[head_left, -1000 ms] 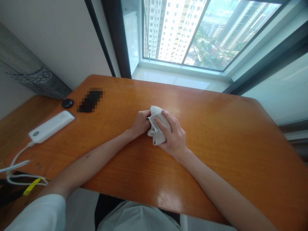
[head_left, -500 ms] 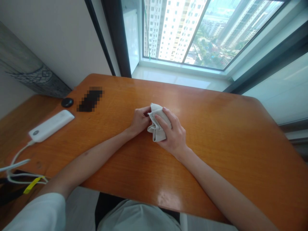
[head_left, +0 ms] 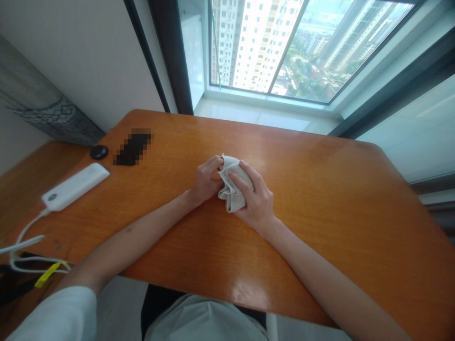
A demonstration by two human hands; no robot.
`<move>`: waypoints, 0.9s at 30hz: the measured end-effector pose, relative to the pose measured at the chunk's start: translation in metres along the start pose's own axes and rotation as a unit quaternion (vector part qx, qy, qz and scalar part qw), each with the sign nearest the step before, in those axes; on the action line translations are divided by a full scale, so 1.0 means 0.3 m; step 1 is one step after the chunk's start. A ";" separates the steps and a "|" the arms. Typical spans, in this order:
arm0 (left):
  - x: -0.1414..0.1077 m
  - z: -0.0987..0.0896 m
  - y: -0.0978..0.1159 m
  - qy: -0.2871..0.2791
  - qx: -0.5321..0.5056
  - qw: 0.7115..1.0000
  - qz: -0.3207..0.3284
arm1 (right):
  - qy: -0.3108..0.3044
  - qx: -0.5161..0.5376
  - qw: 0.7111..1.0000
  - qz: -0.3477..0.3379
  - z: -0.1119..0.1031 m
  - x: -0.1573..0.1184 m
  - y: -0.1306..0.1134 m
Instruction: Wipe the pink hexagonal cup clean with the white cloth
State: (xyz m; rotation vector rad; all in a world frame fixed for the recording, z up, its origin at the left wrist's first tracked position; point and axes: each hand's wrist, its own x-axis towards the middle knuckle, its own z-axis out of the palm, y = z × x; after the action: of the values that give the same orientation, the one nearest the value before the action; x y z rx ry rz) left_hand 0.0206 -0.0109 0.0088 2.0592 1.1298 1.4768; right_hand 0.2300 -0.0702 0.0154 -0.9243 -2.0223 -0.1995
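Note:
A folded, crumpled light grey cloth (head_left: 233,189) is held over the middle of the orange-brown wooden table (head_left: 320,199). My right hand (head_left: 256,199) wraps round its right side, with fingers spread across its top. At the cloth's left edge is my left hand (head_left: 207,180), its fingers curled; the fingertips reach the cloth and are partly hidden behind it. Whether anything lies inside or under the cloth cannot be made out.
On the table's left side lie a white power strip or power bank (head_left: 76,187) with a white cable (head_left: 24,229), a round black object (head_left: 99,152) and a blurred dark object (head_left: 133,148). Beyond the far edge is a window (head_left: 309,52).
The fingers of my left hand have shifted slightly at the cloth's left edge and are a little more raised. The cloth and my right hand have moved down very slightly.

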 end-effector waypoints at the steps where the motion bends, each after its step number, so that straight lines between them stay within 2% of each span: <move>1: -0.001 -0.002 -0.001 -0.003 0.002 1.000 0.000 | -0.002 0.001 1.000 0.000 -0.001 0.002 0.002; 4: 0.006 -0.002 0.001 -0.012 -0.015 0.999 -0.038 | -0.010 0.002 1.000 0.000 -0.007 0.010 0.009; 9: 0.031 0.008 -0.007 -0.052 -0.091 0.982 -0.157 | -0.029 -0.003 0.999 -0.022 -0.015 0.019 0.013; 11: 0.036 0.011 -0.020 -0.060 -0.099 0.978 -0.175 | -0.041 0.000 0.998 -0.037 -0.014 0.018 0.012; 16: 0.024 0.011 -0.032 -0.066 -0.073 0.983 -0.155 | -0.026 0.025 0.999 -0.033 -0.005 0.008 0.010; 22: -0.001 0.005 -0.027 0.026 -0.034 0.999 0.023 | -0.023 0.056 0.998 -0.033 0.005 0.000 0.016; 24: -0.002 0.005 -0.030 0.025 -0.031 0.999 0.014 | -0.020 0.067 0.997 -0.027 0.006 0.000 0.020; 27: 0.006 0.010 -0.039 -0.006 -0.067 0.993 -0.097 | -0.013 0.065 0.998 -0.018 0.007 0.003 0.024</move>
State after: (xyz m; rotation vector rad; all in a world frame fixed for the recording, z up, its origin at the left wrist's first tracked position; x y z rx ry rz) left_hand 0.0191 -0.0020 0.0007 1.8122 1.1569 1.4026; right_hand 0.2333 -0.0636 0.0134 -0.8121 -2.0518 -0.0740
